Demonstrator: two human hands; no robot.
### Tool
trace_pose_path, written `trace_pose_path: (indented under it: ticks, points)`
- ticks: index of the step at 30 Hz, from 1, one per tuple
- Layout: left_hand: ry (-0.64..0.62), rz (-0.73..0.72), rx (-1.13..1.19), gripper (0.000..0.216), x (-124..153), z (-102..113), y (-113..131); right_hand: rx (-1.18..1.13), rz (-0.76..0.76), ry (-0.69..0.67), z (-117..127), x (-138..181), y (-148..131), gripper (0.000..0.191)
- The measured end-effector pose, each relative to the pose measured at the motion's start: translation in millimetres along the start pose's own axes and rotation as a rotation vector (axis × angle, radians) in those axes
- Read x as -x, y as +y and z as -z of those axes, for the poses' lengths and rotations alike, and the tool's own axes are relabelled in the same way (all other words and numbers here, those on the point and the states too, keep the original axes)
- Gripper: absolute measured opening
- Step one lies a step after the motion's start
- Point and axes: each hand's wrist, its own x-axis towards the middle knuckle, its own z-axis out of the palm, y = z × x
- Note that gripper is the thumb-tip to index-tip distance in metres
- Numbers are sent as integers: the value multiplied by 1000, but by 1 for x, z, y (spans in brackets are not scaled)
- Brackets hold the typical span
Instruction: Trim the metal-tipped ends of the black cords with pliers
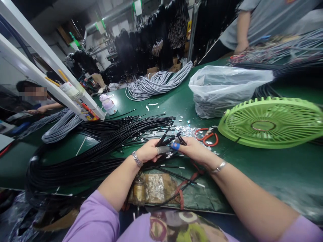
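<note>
My left hand is closed round a small bunch of black cable ends, its fingertip wrapped in grey tape. My right hand meets it from the right, pinching the same cable ends with a blue-taped fingertip. Both hands hover just above the green table. A large sheaf of long black cables fans out to the left and loops back toward me. Shreds of stripped white insulation lie scattered just beyond my hands.
Red-handled scissors lie right of my hands. A green fan lies flat at right, a plastic bag of cables behind it. Grey cable coils sit farther back, a bottle at left. Another person stands at the far right.
</note>
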Motion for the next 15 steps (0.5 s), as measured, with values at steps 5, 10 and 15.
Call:
trace_pose_path:
  ticks: [5,10,15]
  points:
    - [17,4,23,36,-1,1,2,-61,-22,40,3,3,-1,53]
    - [34,10,35,32,-2,1,1,-76,-53,67,3,3,1,51]
    - [10,9,25,33,-2,1,-2,32,75,27,1,4,-5,42]
